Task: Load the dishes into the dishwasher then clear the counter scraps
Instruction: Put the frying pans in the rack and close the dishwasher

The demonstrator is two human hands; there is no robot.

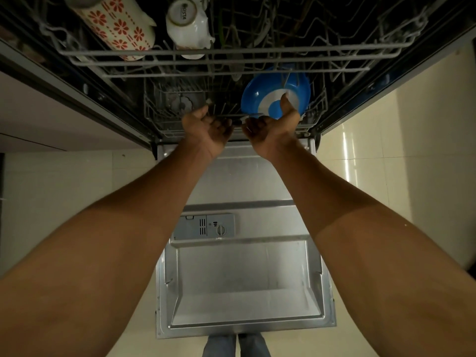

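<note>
**Both hands at lower rack front edge, dishwasher open**

Person stands at the open dishwasher, door [239, 279] dropped flat over the tiled floor, detergent dispenser [204, 226] visible on its inner face. Both arms reach forward, palms turned up. Left hand [206, 127] has its fingers curled under the front rail of the lower rack [164, 117]; right hand [270, 124] does the same just beside it, thumb raised and overlapping the blue bowl [275, 91]. Grip on both sides: fingers hooked round the wire rail (fingertips themselves are hidden in shadow).

The blue bowl, white ring on its underside, stands tilted on edge at the right front of the lower rack. Upper rack [231, 54] is pulled out above it. On its left sits a white tumbler with red flower print [116, 24], lying on its side, and next to it a white cup [186, 24] turned bottom up. Rest of the upper rack too dark to tell.
</note>
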